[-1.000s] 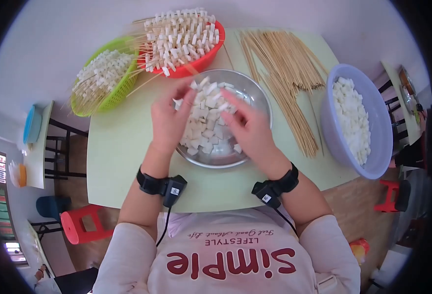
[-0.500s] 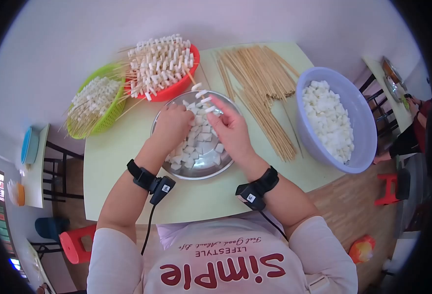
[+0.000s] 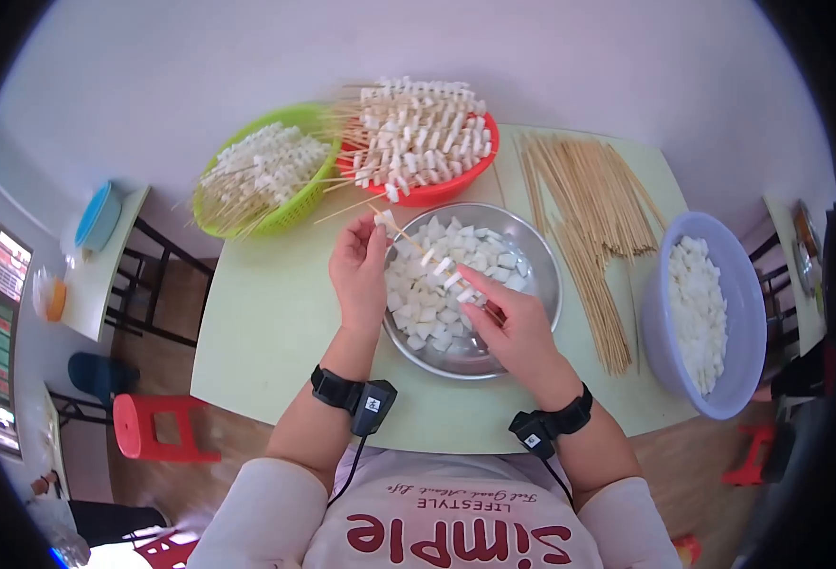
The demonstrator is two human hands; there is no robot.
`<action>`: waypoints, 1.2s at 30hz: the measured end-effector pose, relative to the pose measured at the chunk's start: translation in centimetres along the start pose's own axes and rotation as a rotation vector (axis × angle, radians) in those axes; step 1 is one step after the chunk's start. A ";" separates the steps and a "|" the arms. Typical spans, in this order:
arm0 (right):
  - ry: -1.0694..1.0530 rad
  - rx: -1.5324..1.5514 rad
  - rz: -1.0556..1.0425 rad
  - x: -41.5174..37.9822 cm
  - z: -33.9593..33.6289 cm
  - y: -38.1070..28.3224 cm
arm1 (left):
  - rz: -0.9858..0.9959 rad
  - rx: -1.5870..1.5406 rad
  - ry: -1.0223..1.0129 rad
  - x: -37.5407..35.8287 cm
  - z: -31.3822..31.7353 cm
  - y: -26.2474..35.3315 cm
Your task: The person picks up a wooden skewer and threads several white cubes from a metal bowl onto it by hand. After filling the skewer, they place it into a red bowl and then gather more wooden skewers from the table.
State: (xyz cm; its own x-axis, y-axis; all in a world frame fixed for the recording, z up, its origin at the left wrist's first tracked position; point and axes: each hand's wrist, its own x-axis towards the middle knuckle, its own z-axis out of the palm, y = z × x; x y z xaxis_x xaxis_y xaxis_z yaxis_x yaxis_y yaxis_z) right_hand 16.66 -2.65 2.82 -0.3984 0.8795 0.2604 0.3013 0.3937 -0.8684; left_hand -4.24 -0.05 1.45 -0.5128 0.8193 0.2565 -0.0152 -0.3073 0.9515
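My right hand [image 3: 517, 332] is closed around a bamboo skewer [image 3: 405, 234] that slants up to the left, with several white cubes [image 3: 443, 266] threaded along it close to the fingers. At the skewer's upper-left end, my left hand [image 3: 357, 275] pinches a white piece [image 3: 385, 219]; the tip pokes out beyond it. Both hands are above a round metal bowl [image 3: 475, 375] holding many loose white chunks [image 3: 427, 318]. The food's exact kind cannot be made out.
Behind the bowl, a red basin [image 3: 451, 192] and a green basket [image 3: 290, 211] carry piled loaded skewers. Bare bamboo skewers [image 3: 589, 190] lie to the right, beside a lavender basin [image 3: 660, 332] of white chunks. A red stool [image 3: 157, 427] stands at lower left.
My left hand has come up from the loose chunks to the skewer's end with a white piece. The skewer now tilts toward the left. The whole view has shifted.
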 end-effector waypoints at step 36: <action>-0.049 -0.072 0.043 0.1 -0.1 -0.3 | 0.428 0.495 0.020 1.2 -1.6 0.5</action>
State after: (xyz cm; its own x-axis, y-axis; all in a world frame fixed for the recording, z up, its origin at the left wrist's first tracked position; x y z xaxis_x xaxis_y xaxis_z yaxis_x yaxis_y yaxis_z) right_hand 16.60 -2.64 3.16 -0.4256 0.8823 0.2011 0.3799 0.3759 -0.8452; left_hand -6.21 0.03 1.93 -0.4019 0.6632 0.6313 0.5884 -0.3412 0.7331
